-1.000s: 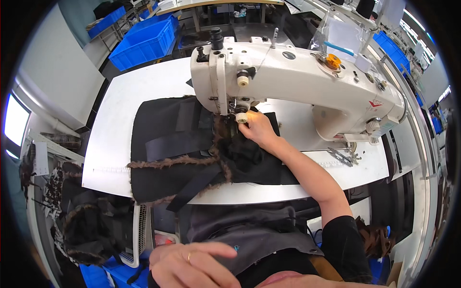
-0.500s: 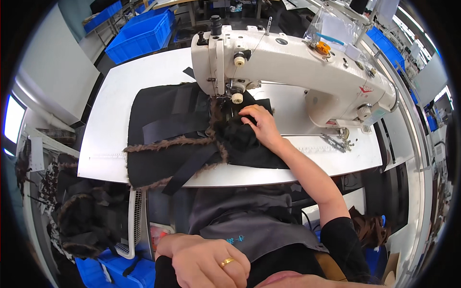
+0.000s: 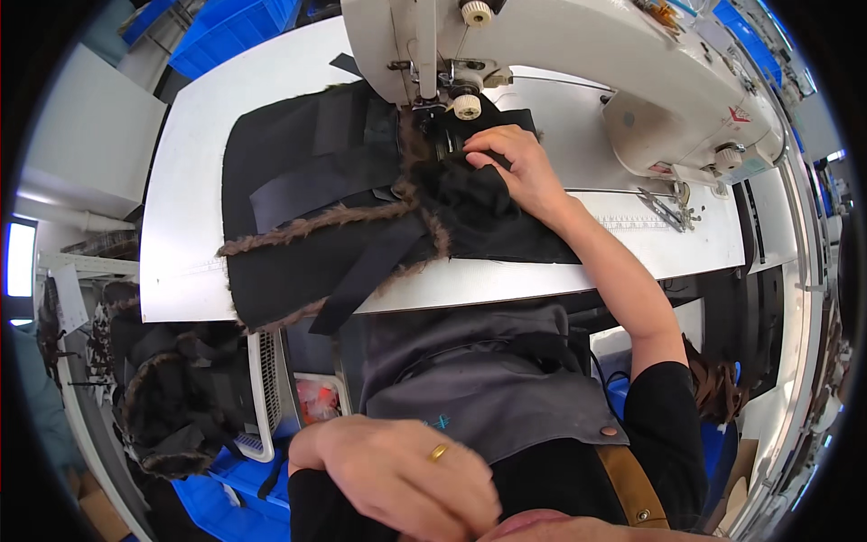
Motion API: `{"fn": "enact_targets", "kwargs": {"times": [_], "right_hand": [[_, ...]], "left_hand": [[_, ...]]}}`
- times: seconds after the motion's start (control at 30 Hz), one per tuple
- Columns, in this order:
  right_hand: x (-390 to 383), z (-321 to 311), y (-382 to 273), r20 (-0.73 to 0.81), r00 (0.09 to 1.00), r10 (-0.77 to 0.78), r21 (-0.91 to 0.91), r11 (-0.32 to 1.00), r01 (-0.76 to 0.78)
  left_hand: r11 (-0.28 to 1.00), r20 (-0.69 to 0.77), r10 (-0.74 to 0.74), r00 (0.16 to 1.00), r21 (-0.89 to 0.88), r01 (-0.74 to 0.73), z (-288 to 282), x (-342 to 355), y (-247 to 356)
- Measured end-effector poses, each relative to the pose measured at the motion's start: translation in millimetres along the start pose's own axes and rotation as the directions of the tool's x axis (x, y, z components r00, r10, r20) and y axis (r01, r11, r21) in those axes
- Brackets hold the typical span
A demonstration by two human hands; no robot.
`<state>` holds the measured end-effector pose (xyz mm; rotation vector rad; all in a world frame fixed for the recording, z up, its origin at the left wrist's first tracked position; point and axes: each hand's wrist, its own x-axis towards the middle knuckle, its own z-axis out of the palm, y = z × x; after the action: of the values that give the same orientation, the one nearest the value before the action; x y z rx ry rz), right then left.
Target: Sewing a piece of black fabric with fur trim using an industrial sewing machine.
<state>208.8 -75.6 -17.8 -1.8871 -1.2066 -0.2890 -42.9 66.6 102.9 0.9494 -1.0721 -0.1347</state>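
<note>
A black fabric piece with brown fur edging (image 3: 298, 262) lies over the sewing machine's white table, with dark strips across it. Part of it runs beneath the needle area of the white sewing machine (image 3: 686, 90). On the piece's bunched right part rests my right hand (image 3: 524, 167), thumb and fingers closed on the black cloth just right of the presser foot. My left hand (image 3: 406, 470), wearing a gold ring, is raised close to me at the lower middle, away from the cloth. Its fingers are curled and slightly blurred, their tips hidden.
Small metal tools (image 3: 666, 208) lie on the table's right side. Below the table's left edge, more fur-trimmed black pieces (image 3: 172, 388) hang beside a white basket (image 3: 264, 388). Blue bins (image 3: 226, 36) stand behind at the upper left. A grey apron (image 3: 488, 388) covers my lap.
The view has tilted downward, so the machine and cloth sit higher. My left hand has shifted right, nearer to me. My right hand keeps its place on the cloth.
</note>
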Motion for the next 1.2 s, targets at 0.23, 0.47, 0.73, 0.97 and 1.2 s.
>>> {"fn": "enact_targets", "kwargs": {"times": [0.23,0.47,0.73,0.97,1.2], "right_hand": [[6,-35,-26,0.197,0.976,0.094,0.119,0.986,-0.119],[0,-50,-45,0.265,0.957,-0.118,0.012,0.993,0.119],[-18,-90,-122,0.090,0.891,-0.446,0.952,0.301,0.055],[-14,-90,-128,0.148,0.855,-0.496,0.970,0.239,-0.029],[-18,-90,-136,0.212,0.771,-0.600,0.934,0.358,0.021]], "left_hand": [[-0.034,-0.553,-0.067,0.830,0.833,0.553,-57,-11,-2],[0.042,-0.341,-0.153,0.927,0.935,0.351,-83,6,-14],[0.920,-0.193,0.148,0.970,0.387,-0.064,-37,9,-9],[0.961,-0.206,0.227,0.952,-0.108,-0.253,-41,17,-34],[0.962,-0.060,-0.009,0.998,0.273,0.025,-35,5,-34]]}}
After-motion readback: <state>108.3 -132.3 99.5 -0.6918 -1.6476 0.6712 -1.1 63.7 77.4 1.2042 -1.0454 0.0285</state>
